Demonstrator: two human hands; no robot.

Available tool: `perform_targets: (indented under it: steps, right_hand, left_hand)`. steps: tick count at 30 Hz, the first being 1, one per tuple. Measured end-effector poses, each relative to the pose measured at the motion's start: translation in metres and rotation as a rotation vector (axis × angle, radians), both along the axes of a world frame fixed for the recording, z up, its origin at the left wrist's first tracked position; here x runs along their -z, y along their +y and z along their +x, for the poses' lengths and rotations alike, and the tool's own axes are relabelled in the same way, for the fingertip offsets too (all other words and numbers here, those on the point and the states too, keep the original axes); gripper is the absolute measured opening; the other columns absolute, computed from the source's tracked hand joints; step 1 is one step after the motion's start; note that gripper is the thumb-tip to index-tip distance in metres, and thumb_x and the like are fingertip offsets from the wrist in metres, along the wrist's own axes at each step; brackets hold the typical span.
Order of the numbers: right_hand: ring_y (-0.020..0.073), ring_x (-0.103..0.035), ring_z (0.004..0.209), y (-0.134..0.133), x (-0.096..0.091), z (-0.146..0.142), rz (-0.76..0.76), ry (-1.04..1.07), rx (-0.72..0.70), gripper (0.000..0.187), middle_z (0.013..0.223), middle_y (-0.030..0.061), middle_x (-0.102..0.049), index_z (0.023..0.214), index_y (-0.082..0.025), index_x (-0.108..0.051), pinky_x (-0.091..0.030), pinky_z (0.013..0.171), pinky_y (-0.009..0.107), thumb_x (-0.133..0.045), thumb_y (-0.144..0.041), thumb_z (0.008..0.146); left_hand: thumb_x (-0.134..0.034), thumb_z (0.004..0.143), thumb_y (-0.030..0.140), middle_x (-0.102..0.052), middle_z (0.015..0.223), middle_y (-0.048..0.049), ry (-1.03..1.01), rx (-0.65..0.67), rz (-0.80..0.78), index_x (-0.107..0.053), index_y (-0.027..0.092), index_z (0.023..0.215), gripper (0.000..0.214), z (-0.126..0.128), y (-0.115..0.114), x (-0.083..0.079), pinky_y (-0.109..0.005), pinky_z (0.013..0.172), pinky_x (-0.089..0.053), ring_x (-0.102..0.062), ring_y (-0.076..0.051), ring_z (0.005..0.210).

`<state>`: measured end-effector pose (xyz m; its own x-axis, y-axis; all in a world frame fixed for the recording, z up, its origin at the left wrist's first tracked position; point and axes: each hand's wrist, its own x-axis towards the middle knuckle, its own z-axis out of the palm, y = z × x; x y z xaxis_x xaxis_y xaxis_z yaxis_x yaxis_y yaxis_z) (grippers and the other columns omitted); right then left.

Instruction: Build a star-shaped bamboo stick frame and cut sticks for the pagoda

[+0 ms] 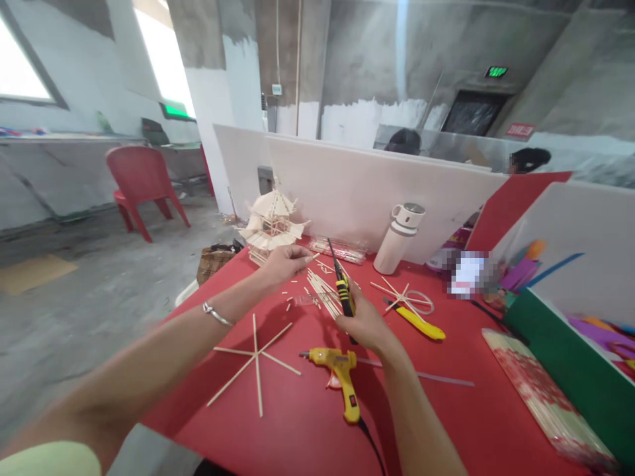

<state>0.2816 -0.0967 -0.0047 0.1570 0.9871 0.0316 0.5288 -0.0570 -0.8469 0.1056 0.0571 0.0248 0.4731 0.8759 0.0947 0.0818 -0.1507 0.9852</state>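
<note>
My left hand (286, 266) pinches a short thin wooden stick (315, 256) above the red table. My right hand (364, 319) is closed round a black-and-yellow utility knife (343, 291), its long dark blade pointing up and away, apart from that stick. Beneath and between the hands lies a bundle of loose wooden sticks (323, 291), with several short cut pieces to its left. A six-armed star of sticks (256, 355) rests at the front left. Beside it lies a yellow hot glue gun (337, 370), nozzle to the left. Behind my left hand stands a pagoda model (272, 225) made of sticks.
A second stick star (403, 297) touches a roll of clear tape and a yellow utility knife (421, 324). A white flask (397, 238) stands near the white partition (342, 172). Packed sticks (540, 396) and a green box (560, 350) are at the right.
</note>
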Motion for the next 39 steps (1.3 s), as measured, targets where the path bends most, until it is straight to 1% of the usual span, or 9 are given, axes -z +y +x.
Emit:
perform_targets:
  steps: [4,8,13,16,23,26,30,35,39]
  right_hand:
    - [0.0222,-0.063,0.089,-0.012,-0.011,-0.032,0.052,-0.130,-0.043,0.071,0.102,0.0015,-0.068,0.135,-0.027,-0.052,-0.049,0.078,0.031,-0.065,-0.017,0.065]
    - [0.0300,-0.058,0.119,-0.020,-0.017,-0.056,0.088,-0.259,-0.030,0.083,0.129,0.0071,-0.063,0.144,-0.029,-0.047,-0.047,0.099,0.041,-0.069,-0.018,0.064]
    - [0.0314,-0.051,0.132,-0.023,-0.017,-0.081,0.049,-0.353,-0.010,0.095,0.142,0.0123,-0.054,0.155,-0.025,-0.033,-0.041,0.110,0.047,-0.066,-0.022,0.067]
    - [0.0326,-0.049,0.135,-0.025,-0.018,-0.093,0.029,-0.386,-0.020,0.097,0.144,0.0133,-0.053,0.157,-0.024,-0.031,-0.040,0.111,0.049,-0.066,-0.024,0.067]
    - [0.0324,-0.056,0.130,-0.032,-0.030,-0.114,-0.014,-0.434,-0.042,0.094,0.146,0.0090,-0.057,0.156,-0.030,-0.033,-0.045,0.103,0.045,-0.066,-0.023,0.068]
    - [0.0328,-0.059,0.125,-0.033,-0.030,-0.118,-0.008,-0.456,-0.047,0.087,0.143,0.0078,-0.059,0.151,-0.030,-0.040,-0.046,0.099,0.044,-0.068,-0.025,0.069]
    - [0.0340,-0.059,0.121,-0.033,-0.022,-0.117,0.031,-0.481,-0.063,0.071,0.133,0.0111,-0.064,0.136,-0.023,-0.054,-0.043,0.102,0.046,-0.067,-0.024,0.067]
    - [0.0246,-0.062,0.105,-0.035,-0.004,-0.115,0.028,-0.203,-0.118,0.075,0.121,0.0063,-0.064,0.138,-0.023,-0.047,-0.048,0.093,0.038,-0.062,-0.017,0.065]
    - [0.0220,-0.061,0.089,-0.041,0.005,-0.114,0.016,-0.147,-0.068,0.076,0.104,0.0020,-0.064,0.138,-0.025,-0.046,-0.049,0.081,0.035,-0.061,-0.015,0.064]
  left_hand:
    - [-0.083,0.067,0.036,-0.055,0.051,0.0031,-0.111,0.022,-0.034,-0.067,0.013,0.075,0.029,-0.031,-0.013,-0.004,-0.020,0.047,-0.030,-0.043,-0.006,0.046]
    - [-0.084,0.064,0.034,-0.057,0.049,0.0018,-0.180,0.069,-0.057,-0.065,0.013,0.069,0.029,-0.054,-0.025,-0.003,-0.021,0.046,-0.029,-0.041,-0.006,0.044]
    - [-0.083,0.064,0.032,-0.057,0.050,0.0009,-0.275,0.066,-0.064,-0.065,0.014,0.067,0.026,-0.081,-0.040,-0.003,-0.021,0.049,-0.033,-0.044,-0.007,0.045]
    - [-0.082,0.065,0.030,-0.057,0.051,0.0013,-0.308,0.056,-0.056,-0.064,0.014,0.066,0.024,-0.096,-0.048,-0.005,-0.021,0.050,-0.035,-0.045,-0.006,0.046]
    - [-0.076,0.068,0.025,-0.057,0.053,0.0013,-0.280,0.036,-0.022,-0.065,0.014,0.068,0.016,-0.118,-0.053,-0.003,-0.022,0.051,-0.035,-0.045,-0.007,0.049]
    - [-0.075,0.068,0.024,-0.057,0.053,0.0017,-0.266,0.027,-0.018,-0.065,0.014,0.069,0.014,-0.123,-0.054,-0.001,-0.022,0.051,-0.035,-0.045,-0.007,0.049]
    - [-0.072,0.067,0.023,-0.055,0.052,0.0024,-0.223,0.027,-0.010,-0.063,0.014,0.065,0.013,-0.122,-0.056,0.002,-0.021,0.051,-0.035,-0.046,-0.007,0.050]
    - [-0.070,0.068,0.023,-0.055,0.051,0.0034,-0.176,0.020,-0.002,-0.062,0.015,0.065,0.012,-0.115,-0.058,0.004,-0.020,0.052,-0.036,-0.047,-0.007,0.050]
    - [-0.072,0.069,0.025,-0.056,0.051,0.0035,-0.145,0.018,0.019,-0.065,0.015,0.069,0.013,-0.110,-0.061,0.004,-0.020,0.052,-0.037,-0.047,-0.007,0.050]
